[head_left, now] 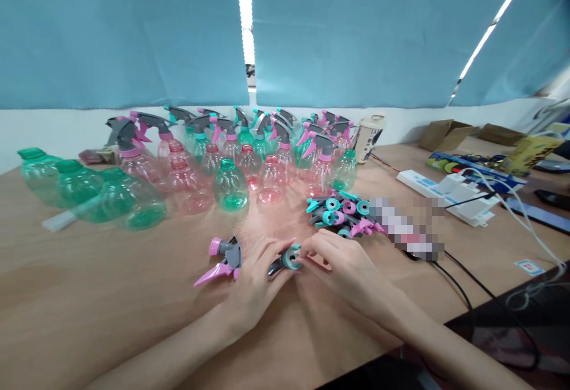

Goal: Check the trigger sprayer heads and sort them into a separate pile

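My left hand (255, 280) is closed around a grey trigger spray head (291, 257) with a teal collar, its opening facing me. My right hand (336, 259) has its fingertips pinched at the right side of that collar. Whatever lies between those fingertips is too small or hidden to make out. Just left of my left hand lies a grey-and-pink spray head (228, 257), partly covered by the hand. A pile of teal, pink and grey spray heads (341, 215) rests beyond my right hand.
Clear green bottles (136, 200) and pink bottles (189, 188) stand across the back, many with spray heads fitted. Whitish tubes (71, 215) lie at left. To the right are a paper cup (369, 138), a power strip (445, 194) and cables (463, 295).
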A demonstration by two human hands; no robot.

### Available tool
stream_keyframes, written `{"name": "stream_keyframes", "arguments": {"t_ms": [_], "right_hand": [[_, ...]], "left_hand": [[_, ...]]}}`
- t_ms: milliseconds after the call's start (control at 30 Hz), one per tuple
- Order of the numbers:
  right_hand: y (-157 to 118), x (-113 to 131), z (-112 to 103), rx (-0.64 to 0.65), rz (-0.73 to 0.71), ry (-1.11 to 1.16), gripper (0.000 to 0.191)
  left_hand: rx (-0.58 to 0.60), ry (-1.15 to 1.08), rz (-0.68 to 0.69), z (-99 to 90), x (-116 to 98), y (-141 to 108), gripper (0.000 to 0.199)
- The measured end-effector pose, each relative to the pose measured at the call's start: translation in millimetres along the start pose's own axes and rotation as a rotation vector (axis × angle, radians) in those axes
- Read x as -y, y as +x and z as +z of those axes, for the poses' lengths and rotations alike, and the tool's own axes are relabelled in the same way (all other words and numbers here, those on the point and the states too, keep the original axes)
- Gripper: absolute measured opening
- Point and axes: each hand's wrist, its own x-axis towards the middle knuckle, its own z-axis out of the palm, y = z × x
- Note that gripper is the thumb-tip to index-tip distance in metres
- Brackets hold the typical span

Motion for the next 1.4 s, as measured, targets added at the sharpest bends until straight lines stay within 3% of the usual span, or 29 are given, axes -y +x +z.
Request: {"name": "stream_keyframes", "arguments": {"t_ms": [167, 300, 700, 1067, 1400], "right_hand": [[-1, -1, 2, 0.072, 0.129, 0.131, 0.004], [0, -2, 2, 0.058, 0.171, 0.135, 0.005], [12, 1, -2, 0.118, 0.086, -0.056, 0.014], [24, 10, 2, 0.123, 0.22, -0.147, 0.011], [25, 12, 7, 0.156, 0.21, -0.153, 0.011]], "left_hand": [[0.005, -0.03, 0.02, -0.9, -1, 0, 0.023], [0.015, -0.033, 0.013, -1.4, -1, 0, 0.025], [0.031, -0.046, -0.009, 2.4, 3, -5, 0.034], [0.01, -0.117, -0.192, -1.2, -1, 3, 0.034], [0.043, -0.108, -0.209, -3.2, 0, 4, 0.028]]}}
